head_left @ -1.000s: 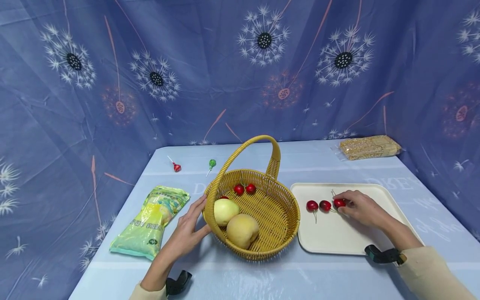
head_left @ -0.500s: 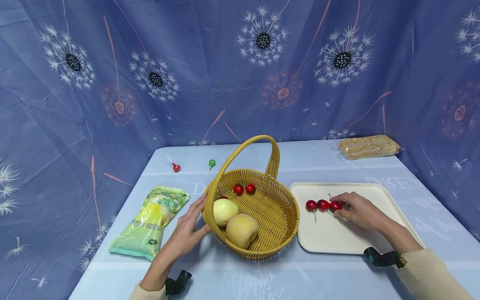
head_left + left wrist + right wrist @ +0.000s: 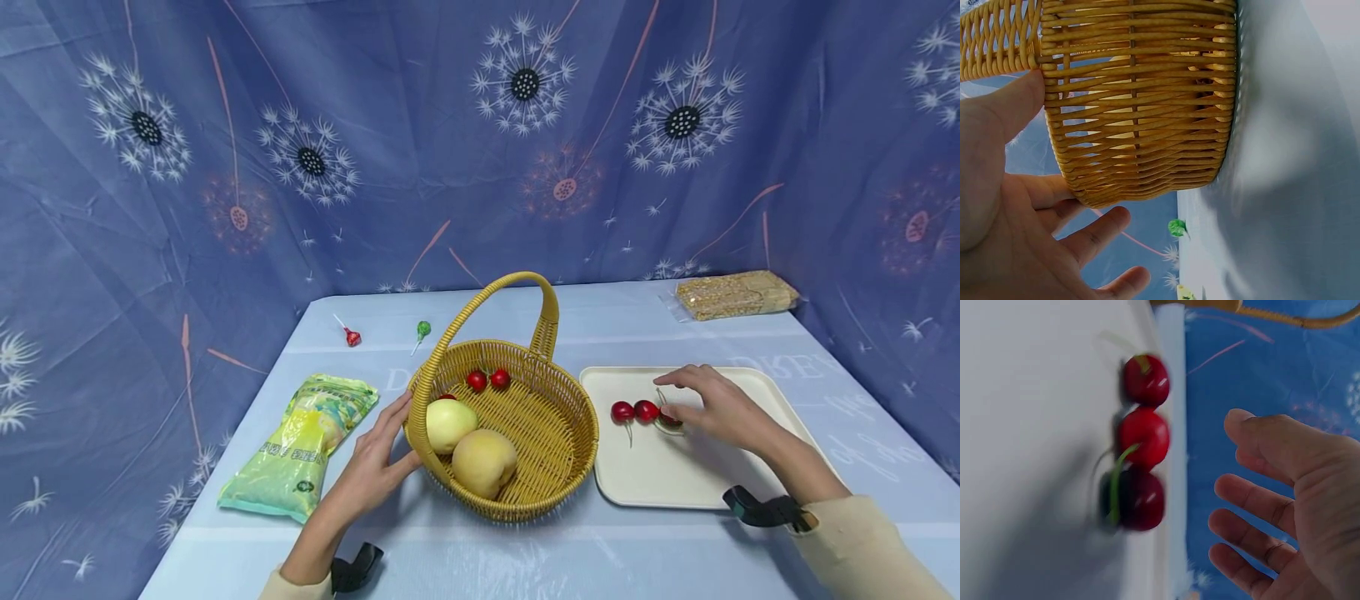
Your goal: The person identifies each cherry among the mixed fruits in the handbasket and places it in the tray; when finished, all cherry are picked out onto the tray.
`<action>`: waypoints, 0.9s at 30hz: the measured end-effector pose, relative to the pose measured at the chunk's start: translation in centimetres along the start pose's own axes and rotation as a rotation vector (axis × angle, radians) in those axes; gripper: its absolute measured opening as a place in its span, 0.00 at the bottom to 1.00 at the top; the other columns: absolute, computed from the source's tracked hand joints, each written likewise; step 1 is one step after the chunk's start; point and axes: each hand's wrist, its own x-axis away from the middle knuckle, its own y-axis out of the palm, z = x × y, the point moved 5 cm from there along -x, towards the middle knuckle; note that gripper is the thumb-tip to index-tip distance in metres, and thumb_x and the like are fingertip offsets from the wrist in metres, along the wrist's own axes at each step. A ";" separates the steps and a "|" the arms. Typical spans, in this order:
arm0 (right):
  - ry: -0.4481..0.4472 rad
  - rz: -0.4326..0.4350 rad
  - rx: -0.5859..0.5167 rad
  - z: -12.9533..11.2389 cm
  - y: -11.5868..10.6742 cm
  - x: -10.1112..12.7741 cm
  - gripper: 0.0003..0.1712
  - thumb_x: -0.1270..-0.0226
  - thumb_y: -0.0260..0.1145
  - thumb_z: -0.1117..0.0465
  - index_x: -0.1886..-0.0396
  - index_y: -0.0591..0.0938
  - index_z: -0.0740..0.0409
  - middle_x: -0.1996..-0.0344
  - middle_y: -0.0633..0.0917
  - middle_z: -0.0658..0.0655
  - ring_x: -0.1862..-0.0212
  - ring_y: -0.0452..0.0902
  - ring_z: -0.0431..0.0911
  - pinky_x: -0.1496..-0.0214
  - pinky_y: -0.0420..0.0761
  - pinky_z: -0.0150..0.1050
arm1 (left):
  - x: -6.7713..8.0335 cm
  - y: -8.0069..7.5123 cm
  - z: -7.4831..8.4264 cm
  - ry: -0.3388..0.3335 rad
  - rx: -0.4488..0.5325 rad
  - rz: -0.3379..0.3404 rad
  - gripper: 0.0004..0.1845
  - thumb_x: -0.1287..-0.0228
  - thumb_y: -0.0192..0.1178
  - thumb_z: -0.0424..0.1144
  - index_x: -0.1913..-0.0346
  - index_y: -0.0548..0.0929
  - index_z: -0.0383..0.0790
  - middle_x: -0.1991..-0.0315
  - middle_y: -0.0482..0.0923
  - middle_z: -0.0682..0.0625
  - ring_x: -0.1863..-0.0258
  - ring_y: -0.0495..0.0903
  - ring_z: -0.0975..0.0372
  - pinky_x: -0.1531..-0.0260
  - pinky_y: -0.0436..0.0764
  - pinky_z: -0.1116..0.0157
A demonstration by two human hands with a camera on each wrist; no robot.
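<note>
Lifted off the rightmost cherry [image 3: 1142,501] since the earlier frame, the right hand [image 3: 716,408] hangs at centre right with its fingers apart; just beside them three cherries [image 3: 646,412] sit in a touching row on the white tray [image 3: 652,475]; the left hand [image 3: 375,462], fingers spread, touches the wicker basket [image 3: 588,421] at centre, holding two yellowish fruits [image 3: 483,463] and more cherries [image 3: 476,381]; a green bag [image 3: 300,450] lies lower left.

Fruit [image 3: 484,462] in basket [image 3: 551,442], cherries [image 3: 646,411] on tray [image 3: 652,479] at right, bag [image 3: 300,450] left, lollipops [image 3: 352,338] behind.
</note>
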 end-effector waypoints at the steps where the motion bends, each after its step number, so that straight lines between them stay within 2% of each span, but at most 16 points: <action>1: -0.005 -0.002 -0.002 -0.4 -0.1 -0.2 0.20 0.41 0.69 0.57 0.49 0.81 0.54 0.54 0.83 0.55 0.53 0.75 0.49 0.55 0.75 0.48 | 0.0 0.0 0.0 -0.001 -0.001 0.000 0.39 0.39 0.61 0.50 0.27 0.58 0.45 0.26 0.54 0.46 0.29 0.59 0.47 0.41 0.58 0.39; 8: -0.034 0.014 -0.035 -3.1 -0.7 -1.7 0.19 0.39 0.68 0.52 0.48 0.81 0.50 0.52 0.83 0.53 0.50 0.72 0.46 0.53 0.74 0.51 | 0.0 0.0 0.0 -0.001 0.001 -0.001 0.39 0.39 0.61 0.50 0.27 0.58 0.46 0.26 0.54 0.47 0.29 0.59 0.47 0.41 0.58 0.39; 18: -0.113 0.038 -0.063 -7.1 -0.9 -3.6 0.19 0.40 0.68 0.53 0.49 0.81 0.50 0.52 0.83 0.52 0.50 0.74 0.46 0.51 0.75 0.52 | 0.1 0.0 0.2 -0.004 0.003 -0.005 0.39 0.39 0.61 0.50 0.27 0.58 0.47 0.26 0.54 0.47 0.29 0.59 0.47 0.41 0.58 0.39; 27: -0.179 0.036 -0.093 -9.6 -0.7 -4.6 0.19 0.40 0.68 0.53 0.48 0.81 0.48 0.52 0.83 0.49 0.49 0.74 0.45 0.49 0.75 0.51 | 0.0 -0.1 0.3 0.005 0.002 0.002 0.39 0.39 0.61 0.50 0.27 0.57 0.49 0.26 0.55 0.48 0.29 0.60 0.47 0.42 0.59 0.40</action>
